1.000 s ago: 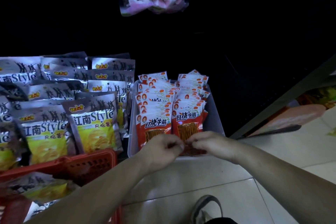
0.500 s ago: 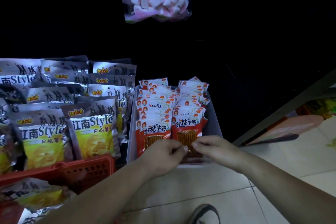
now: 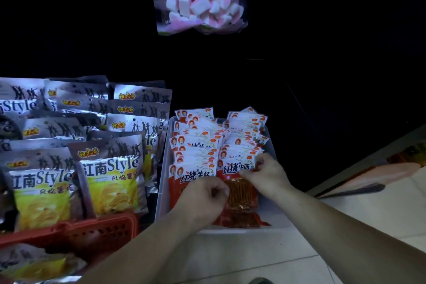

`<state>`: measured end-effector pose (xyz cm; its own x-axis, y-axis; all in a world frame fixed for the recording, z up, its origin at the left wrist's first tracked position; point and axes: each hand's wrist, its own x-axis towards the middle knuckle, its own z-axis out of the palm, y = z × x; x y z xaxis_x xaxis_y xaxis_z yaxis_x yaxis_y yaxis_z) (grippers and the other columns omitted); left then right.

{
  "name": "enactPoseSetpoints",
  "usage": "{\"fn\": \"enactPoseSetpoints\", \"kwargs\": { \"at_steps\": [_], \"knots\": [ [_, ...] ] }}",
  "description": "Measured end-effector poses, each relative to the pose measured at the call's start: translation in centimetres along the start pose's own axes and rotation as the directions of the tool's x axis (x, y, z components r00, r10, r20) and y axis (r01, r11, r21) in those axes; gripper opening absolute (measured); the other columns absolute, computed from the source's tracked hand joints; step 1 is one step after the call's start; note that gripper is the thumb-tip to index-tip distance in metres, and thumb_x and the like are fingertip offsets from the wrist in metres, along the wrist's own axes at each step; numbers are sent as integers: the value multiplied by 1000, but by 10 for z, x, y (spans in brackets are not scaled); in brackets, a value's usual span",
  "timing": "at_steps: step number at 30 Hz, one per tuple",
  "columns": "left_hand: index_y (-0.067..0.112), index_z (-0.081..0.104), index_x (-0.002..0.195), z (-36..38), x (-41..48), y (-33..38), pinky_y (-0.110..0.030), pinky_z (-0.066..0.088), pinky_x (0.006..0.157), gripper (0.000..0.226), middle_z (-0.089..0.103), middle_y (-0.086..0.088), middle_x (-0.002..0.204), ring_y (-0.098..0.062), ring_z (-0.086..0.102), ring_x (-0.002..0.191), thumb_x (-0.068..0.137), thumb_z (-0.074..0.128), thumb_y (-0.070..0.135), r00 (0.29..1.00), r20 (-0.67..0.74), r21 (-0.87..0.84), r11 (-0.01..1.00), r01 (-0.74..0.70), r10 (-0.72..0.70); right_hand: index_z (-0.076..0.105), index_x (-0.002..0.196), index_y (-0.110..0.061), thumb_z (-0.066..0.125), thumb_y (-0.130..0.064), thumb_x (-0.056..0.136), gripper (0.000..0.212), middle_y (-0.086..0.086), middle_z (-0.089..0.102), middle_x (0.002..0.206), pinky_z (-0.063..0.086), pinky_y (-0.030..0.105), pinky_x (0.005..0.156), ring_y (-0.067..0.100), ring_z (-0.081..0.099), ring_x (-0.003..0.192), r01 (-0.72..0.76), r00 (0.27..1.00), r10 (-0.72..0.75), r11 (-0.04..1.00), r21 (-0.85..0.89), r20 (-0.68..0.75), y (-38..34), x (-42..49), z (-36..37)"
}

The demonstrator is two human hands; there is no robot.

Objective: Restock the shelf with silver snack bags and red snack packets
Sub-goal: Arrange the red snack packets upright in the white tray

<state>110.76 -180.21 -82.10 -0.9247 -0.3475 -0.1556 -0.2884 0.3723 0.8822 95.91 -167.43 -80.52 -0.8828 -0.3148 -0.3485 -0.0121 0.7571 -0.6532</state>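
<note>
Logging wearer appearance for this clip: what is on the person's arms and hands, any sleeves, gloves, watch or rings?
Nothing worn shows. The left hand and right hand are ungloved, with no ring visible in the dim light. The left forearm and right forearm are bare to the frame edge: no sleeve, watch or bracelet in view.

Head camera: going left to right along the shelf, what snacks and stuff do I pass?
Silver bags → tray, its left wall → red packets.
</note>
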Motion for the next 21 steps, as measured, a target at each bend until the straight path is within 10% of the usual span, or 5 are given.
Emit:
{"fn": "enactPoseSetpoints", "kwargs": {
  "at_steps": [7,11,14,21],
  "knots": [
    [32,71,76,-2,1,-13,-22,54,67,25,71,12,75,-5,67,71,95,61,19,999,39,7,999,35,-35,49,72,-24,79,-29,89,34,-1,61,89,42,29,64,17,62,80,57,993,-85,952,-300,-83,1,3,5],
    [31,72,80,-6,2,-12,-16,49,64,25,71,11,75,0,64,66,95,61,15,998,30,13,999,46,-46,54,86,-28,69,-32,92,17,-8,60,91,46,32,65,18,61,84,159,968,-221,909,-385,-121,1,-16,-13],
    [31,71,87,-11,1,-6,-19,48,54,24,70,7,76,1,58,54,95,62,10,994,-12,-92,990,111,-112,53,89,-32,68,-26,92,16,-6,63,76,49,34,61,14,62,73,226,968,-239,963,-147,-74,-1,-28,-28],
    [23,52,103,-45,-21,44,-20,55,73,36,68,4,107,-7,67,100,87,76,3,987,-153,-381,924,-22,-40,58,95,-17,66,-6,98,14,11,76,87,55,24,62,14,73,75,214,962,-256,926,311,101,-68,-76,-74]
  ]
}}
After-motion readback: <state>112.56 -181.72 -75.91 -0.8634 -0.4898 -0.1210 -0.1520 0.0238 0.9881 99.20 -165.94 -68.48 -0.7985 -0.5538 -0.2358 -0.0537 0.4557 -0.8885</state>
